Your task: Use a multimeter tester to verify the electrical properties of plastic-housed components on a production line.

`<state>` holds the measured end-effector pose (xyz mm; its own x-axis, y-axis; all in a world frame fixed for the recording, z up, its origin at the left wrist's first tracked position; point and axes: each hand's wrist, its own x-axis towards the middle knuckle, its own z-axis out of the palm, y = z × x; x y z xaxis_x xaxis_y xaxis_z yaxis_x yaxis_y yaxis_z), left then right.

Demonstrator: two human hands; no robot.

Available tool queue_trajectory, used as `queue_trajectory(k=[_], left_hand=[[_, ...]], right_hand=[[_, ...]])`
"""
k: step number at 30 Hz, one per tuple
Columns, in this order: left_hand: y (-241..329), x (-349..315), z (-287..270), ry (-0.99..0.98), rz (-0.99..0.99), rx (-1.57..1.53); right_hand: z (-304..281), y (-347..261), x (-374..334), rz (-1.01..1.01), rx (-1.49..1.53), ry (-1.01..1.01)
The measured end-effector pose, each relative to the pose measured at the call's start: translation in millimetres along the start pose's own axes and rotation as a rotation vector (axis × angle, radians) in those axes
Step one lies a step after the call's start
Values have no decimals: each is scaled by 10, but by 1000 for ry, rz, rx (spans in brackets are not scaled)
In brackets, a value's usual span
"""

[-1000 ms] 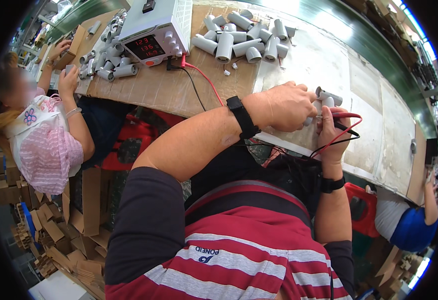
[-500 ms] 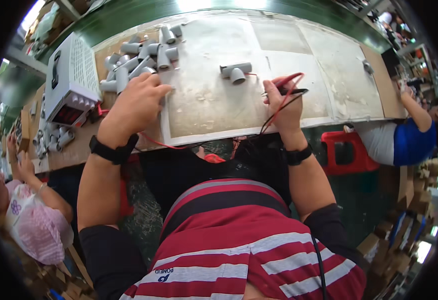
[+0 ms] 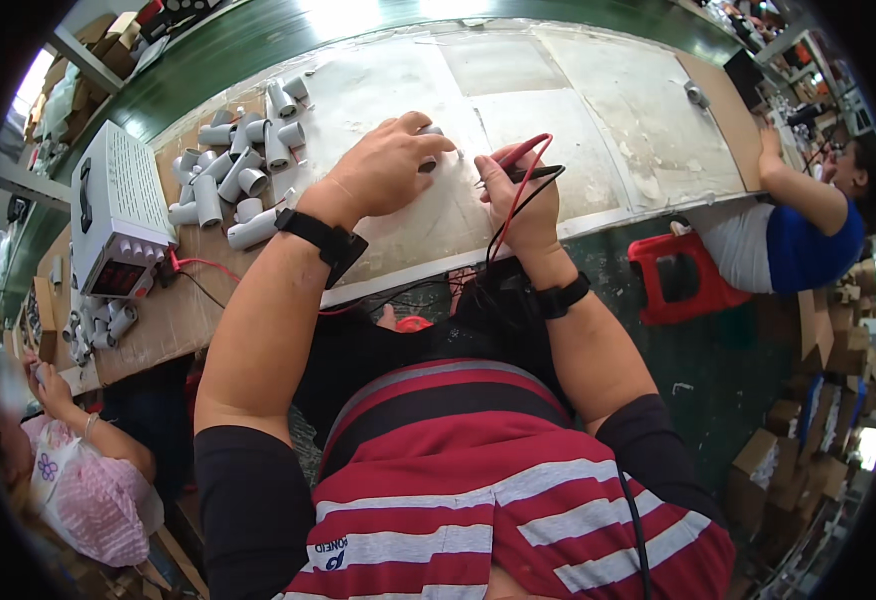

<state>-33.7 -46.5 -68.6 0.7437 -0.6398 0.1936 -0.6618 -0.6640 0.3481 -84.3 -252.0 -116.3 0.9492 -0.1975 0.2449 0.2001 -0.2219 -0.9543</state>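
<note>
I count about a dozen grey tube pieces (image 3: 243, 165) heaped on the far left of the surface (image 3: 598, 120), and a smaller bunch of four or five more (image 3: 98, 325) at the near left edge, beside the one white meter box (image 3: 118, 215). One small grey part (image 3: 696, 95) lies alone far right. Two probes, one red (image 3: 518, 150) and one black (image 3: 533, 173), sit in my right hand (image 3: 523, 200), fingers clamped round both, their tips pointing left. My left hand (image 3: 383, 170) rests palm down just left of them, curled over a single grey tube piece (image 3: 428, 163) that peeks out under my fingertips; I cannot tell how firmly I grip it. The two hands are near each other but not touching. Two other people sit nearby: one in blue (image 3: 808, 240) to the right, one in pink (image 3: 88, 490) near left.
</note>
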Motion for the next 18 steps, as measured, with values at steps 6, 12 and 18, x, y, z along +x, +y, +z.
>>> queue_trajectory(k=[6, 12, 18], left_hand=[[23, -72, -58, 12, -292, -378], [86, -39, -346, -236, -832, -886], [140, 74, -389, -238, -928, -854]], right_hand=[[-30, -99, -28, 103, 140, 17], [60, -210, 9, 142, 238, -35], [248, -127, 104, 71, 224, -127]])
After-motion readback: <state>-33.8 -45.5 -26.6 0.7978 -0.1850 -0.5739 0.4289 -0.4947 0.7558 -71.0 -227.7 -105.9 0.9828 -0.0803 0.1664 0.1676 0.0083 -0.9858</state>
